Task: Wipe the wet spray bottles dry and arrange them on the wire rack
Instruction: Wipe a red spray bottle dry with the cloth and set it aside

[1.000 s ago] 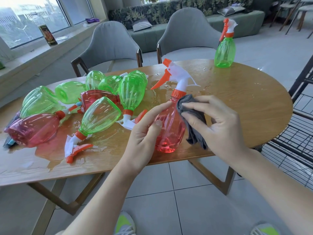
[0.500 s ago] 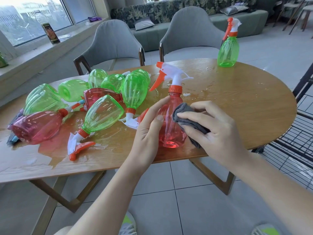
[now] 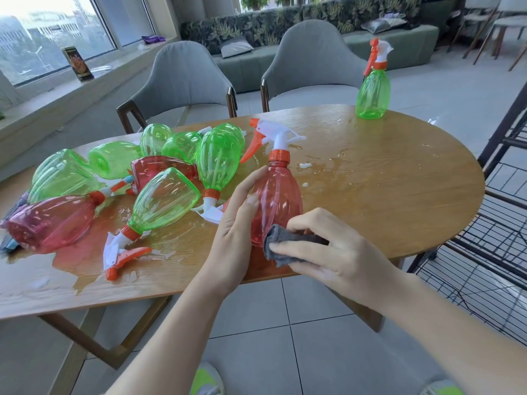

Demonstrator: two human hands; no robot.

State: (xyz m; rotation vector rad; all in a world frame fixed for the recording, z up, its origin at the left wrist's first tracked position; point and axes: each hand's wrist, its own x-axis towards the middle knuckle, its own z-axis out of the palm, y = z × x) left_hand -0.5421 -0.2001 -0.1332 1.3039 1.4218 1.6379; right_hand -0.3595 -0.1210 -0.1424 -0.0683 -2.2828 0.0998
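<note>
A red spray bottle (image 3: pixel 281 195) with a white and orange trigger stands upright near the table's front edge. My left hand (image 3: pixel 236 223) holds its left side. My right hand (image 3: pixel 328 252) presses a grey cloth (image 3: pixel 281 246) against the bottle's lower right side. Several green and red spray bottles (image 3: pixel 165 201) lie in a wet pile on the left of the wooden table (image 3: pixel 385 195). One green bottle (image 3: pixel 373 92) stands upright at the far right of the table. The black wire rack (image 3: pixel 496 246) is at the right edge.
Water pools (image 3: pixel 182 240) cover the table's left and middle. Two grey chairs (image 3: pixel 185 81) stand behind the table, with a green sofa (image 3: pixel 399 44) beyond. A window ledge (image 3: pixel 57 89) runs along the left. Tiled floor lies below.
My right hand with the cloth has slid down from the bottle's neck to its base. The left hand has stayed on the bottle's side.
</note>
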